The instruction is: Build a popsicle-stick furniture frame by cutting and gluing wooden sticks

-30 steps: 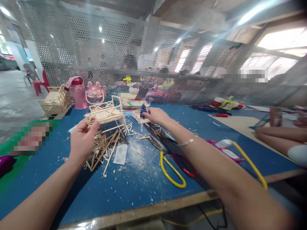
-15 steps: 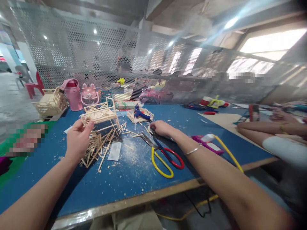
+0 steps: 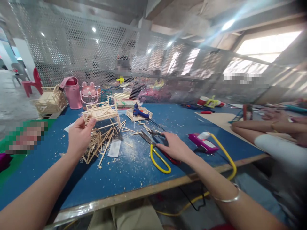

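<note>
Before a perforated screen (image 3: 79, 48), over a blue table (image 3: 107, 182), left grip (image 3: 80, 135) pinches a stick model (image 3: 103, 114), right grip (image 3: 176, 147) spread over scissors (image 3: 151, 151).

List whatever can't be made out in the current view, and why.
- Metal scissors with yellow and red handles: head view; the right hand covers part of the red handle, hiding its grip.
- Pale wooden-stick miniature bed frame: head view; the left hand hides its near left corner.
- Purple object: head view; cut off by the left edge.
- Scene behind the grey perforated metal screen: head view; blurred by mesh.
</note>
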`<move>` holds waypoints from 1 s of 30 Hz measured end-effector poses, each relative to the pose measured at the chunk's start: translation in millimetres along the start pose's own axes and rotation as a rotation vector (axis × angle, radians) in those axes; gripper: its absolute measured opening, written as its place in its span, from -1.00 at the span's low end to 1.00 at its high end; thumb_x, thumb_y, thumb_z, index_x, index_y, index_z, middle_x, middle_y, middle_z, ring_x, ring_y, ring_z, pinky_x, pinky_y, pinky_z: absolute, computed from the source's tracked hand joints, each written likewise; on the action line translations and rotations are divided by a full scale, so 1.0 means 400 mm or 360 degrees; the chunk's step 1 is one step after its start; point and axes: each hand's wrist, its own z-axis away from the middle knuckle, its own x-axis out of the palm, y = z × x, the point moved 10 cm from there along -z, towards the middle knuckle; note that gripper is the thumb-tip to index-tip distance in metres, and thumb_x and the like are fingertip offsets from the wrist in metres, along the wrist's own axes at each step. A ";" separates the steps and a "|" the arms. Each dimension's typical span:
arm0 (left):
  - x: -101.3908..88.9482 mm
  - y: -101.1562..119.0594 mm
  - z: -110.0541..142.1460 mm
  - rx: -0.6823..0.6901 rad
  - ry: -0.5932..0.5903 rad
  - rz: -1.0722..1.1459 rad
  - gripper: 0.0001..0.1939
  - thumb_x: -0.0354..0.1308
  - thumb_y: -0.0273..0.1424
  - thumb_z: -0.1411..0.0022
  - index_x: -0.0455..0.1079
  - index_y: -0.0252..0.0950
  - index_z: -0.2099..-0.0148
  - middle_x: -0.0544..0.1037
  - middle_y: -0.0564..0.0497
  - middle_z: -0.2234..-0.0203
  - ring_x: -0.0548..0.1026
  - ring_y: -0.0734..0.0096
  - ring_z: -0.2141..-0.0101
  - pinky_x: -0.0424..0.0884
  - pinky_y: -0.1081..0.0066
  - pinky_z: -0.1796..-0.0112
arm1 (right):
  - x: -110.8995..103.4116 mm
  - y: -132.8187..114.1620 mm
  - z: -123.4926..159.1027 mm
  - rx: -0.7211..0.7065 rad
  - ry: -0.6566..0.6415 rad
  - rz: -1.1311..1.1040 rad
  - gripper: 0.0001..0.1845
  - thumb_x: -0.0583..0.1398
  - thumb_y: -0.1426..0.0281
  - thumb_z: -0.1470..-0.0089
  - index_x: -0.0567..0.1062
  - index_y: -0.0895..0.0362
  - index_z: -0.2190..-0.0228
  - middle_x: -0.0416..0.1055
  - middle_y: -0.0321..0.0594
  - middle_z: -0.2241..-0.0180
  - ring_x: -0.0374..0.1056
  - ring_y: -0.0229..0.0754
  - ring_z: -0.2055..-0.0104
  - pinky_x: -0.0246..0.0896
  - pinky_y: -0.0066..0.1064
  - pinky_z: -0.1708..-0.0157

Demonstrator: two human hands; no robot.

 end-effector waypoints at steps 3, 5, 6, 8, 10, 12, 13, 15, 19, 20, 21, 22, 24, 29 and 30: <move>-0.004 -0.001 0.002 -0.0025 0.0025 -0.0009 -0.64 0.20 -0.21 0.00 0.45 -0.34 0.19 0.55 -0.07 0.24 0.46 0.29 0.18 0.30 0.32 0.09 | 0.017 0.032 -0.011 0.0080 0.0001 -0.0042 -0.22 0.10 0.09 0.04 0.11 0.25 -0.12 0.19 0.13 -0.08 0.15 0.14 -0.08 0.11 -0.14 0.05; -0.004 0.000 0.003 -0.0035 0.0029 -0.0002 -0.63 0.20 -0.21 0.00 0.45 -0.35 0.19 0.55 -0.07 0.24 0.46 0.29 0.19 0.30 0.32 0.10 | 0.038 0.040 -0.022 0.0084 -0.0091 -0.0116 -0.23 0.09 0.12 0.03 0.08 0.25 -0.14 0.21 0.13 -0.07 0.17 0.13 -0.07 0.12 -0.13 0.05; -0.004 0.001 0.002 -0.0036 0.0031 0.0010 -0.62 0.20 -0.20 0.01 0.45 -0.36 0.19 0.55 -0.07 0.25 0.46 0.29 0.20 0.30 0.33 0.10 | 0.040 0.042 -0.026 0.0076 -0.0081 -0.0154 -0.23 0.10 0.14 0.04 0.09 0.25 -0.14 0.22 0.12 -0.06 0.17 0.12 -0.07 0.11 -0.14 0.05; -0.004 0.001 0.001 -0.0042 0.0034 0.0034 -0.61 0.21 -0.19 0.03 0.45 -0.36 0.19 0.55 -0.07 0.26 0.46 0.30 0.20 0.30 0.33 0.10 | 0.029 0.046 -0.028 0.0068 0.0038 -0.0256 -0.21 0.13 0.20 0.09 0.08 0.27 -0.13 0.22 0.11 -0.06 0.17 0.07 -0.07 0.10 -0.19 0.02; -0.005 0.000 0.000 -0.0050 0.0044 0.0042 -0.60 0.22 -0.18 0.04 0.45 -0.36 0.20 0.55 -0.07 0.26 0.46 0.30 0.20 0.30 0.33 0.10 | 0.017 0.048 -0.021 0.0043 0.0163 -0.0399 -0.21 0.15 0.27 0.14 0.09 0.27 -0.12 0.21 0.07 -0.06 0.20 0.00 -0.05 0.09 -0.25 0.00; -0.005 -0.001 -0.002 -0.0049 0.0042 0.0038 -0.60 0.22 -0.18 0.04 0.46 -0.35 0.20 0.55 -0.06 0.26 0.46 0.30 0.19 0.30 0.33 0.09 | 0.006 0.048 -0.007 0.0002 0.0257 -0.0505 -0.21 0.16 0.32 0.19 0.11 0.27 -0.10 0.22 0.04 -0.04 0.23 -0.06 -0.01 0.09 -0.29 -0.01; -0.006 -0.002 -0.002 -0.0047 0.0044 0.0036 -0.61 0.22 -0.18 0.04 0.46 -0.34 0.21 0.55 -0.06 0.25 0.46 0.31 0.19 0.29 0.34 0.08 | -0.001 0.048 0.002 -0.0013 0.0294 -0.0528 -0.22 0.16 0.33 0.20 0.13 0.27 -0.09 0.24 0.03 -0.02 0.24 -0.06 0.01 0.09 -0.30 -0.01; -0.007 -0.004 -0.003 -0.0044 0.0043 0.0038 -0.60 0.22 -0.17 0.04 0.46 -0.34 0.20 0.54 -0.06 0.25 0.46 0.31 0.19 0.29 0.34 0.08 | -0.017 0.051 0.024 -0.0036 0.0364 -0.0540 -0.25 0.16 0.32 0.21 0.16 0.25 -0.07 0.28 0.00 0.03 0.25 -0.05 0.02 0.09 -0.28 -0.01; -0.005 -0.003 -0.002 -0.0031 0.0023 0.0013 -0.62 0.21 -0.18 0.02 0.45 -0.33 0.19 0.54 -0.06 0.23 0.45 0.30 0.18 0.29 0.32 0.08 | -0.028 0.032 0.067 -0.0177 0.0253 -0.0559 -0.35 0.15 0.31 0.20 0.25 0.15 -0.01 0.32 -0.07 0.04 0.26 -0.04 0.02 0.12 -0.27 -0.01; -0.003 -0.003 -0.001 -0.0034 0.0018 -0.0002 -0.62 0.21 -0.18 0.01 0.46 -0.32 0.19 0.54 -0.06 0.23 0.45 0.30 0.18 0.29 0.32 0.08 | -0.021 0.020 0.075 -0.0231 0.0151 -0.0549 -0.40 0.15 0.32 0.19 0.30 0.14 0.02 0.33 -0.08 0.04 0.27 -0.04 0.02 0.13 -0.26 -0.01; -0.002 -0.003 0.000 -0.0037 0.0016 -0.0016 -0.62 0.21 -0.18 0.01 0.46 -0.32 0.19 0.55 -0.06 0.23 0.46 0.29 0.18 0.29 0.31 0.08 | -0.014 0.010 0.081 -0.0280 0.0049 -0.0531 -0.45 0.15 0.31 0.17 0.34 0.14 0.06 0.33 -0.07 0.04 0.27 -0.04 0.02 0.13 -0.26 -0.01; -0.001 -0.004 0.001 -0.0042 0.0016 -0.0025 -0.62 0.21 -0.19 0.01 0.46 -0.32 0.18 0.55 -0.06 0.23 0.46 0.29 0.18 0.30 0.31 0.09 | -0.009 0.002 0.084 -0.0315 -0.0033 -0.0505 -0.47 0.15 0.29 0.16 0.36 0.15 0.08 0.33 -0.07 0.03 0.27 -0.04 0.01 0.13 -0.26 -0.02; 0.001 -0.005 0.003 -0.0041 0.0014 -0.0027 -0.63 0.21 -0.19 0.01 0.46 -0.32 0.19 0.55 -0.07 0.23 0.46 0.28 0.19 0.30 0.31 0.09 | -0.005 -0.006 0.075 -0.0349 -0.0134 -0.0452 -0.41 0.17 0.22 0.15 0.35 0.17 0.05 0.30 -0.05 -0.01 0.25 -0.01 -0.02 0.11 -0.25 -0.03; 0.006 -0.005 0.002 0.0002 -0.0022 -0.0056 -0.66 0.18 -0.22 -0.03 0.46 -0.32 0.19 0.55 -0.07 0.22 0.45 0.27 0.17 0.29 0.30 0.09 | -0.021 0.020 -0.058 -0.0238 -0.0073 -0.0221 -0.56 -0.07 0.22 -0.15 0.34 0.15 0.03 0.37 -0.12 0.02 0.30 -0.15 0.03 0.16 -0.42 0.08; 0.005 -0.006 0.002 0.0004 -0.0020 -0.0068 -0.66 0.18 -0.22 -0.03 0.46 -0.33 0.19 0.55 -0.07 0.22 0.45 0.27 0.17 0.29 0.30 0.09 | -0.019 0.025 -0.093 -0.0214 -0.0064 -0.0042 -0.59 -0.10 0.28 -0.17 0.37 0.16 0.06 0.38 -0.11 0.04 0.30 -0.15 0.03 0.14 -0.43 0.09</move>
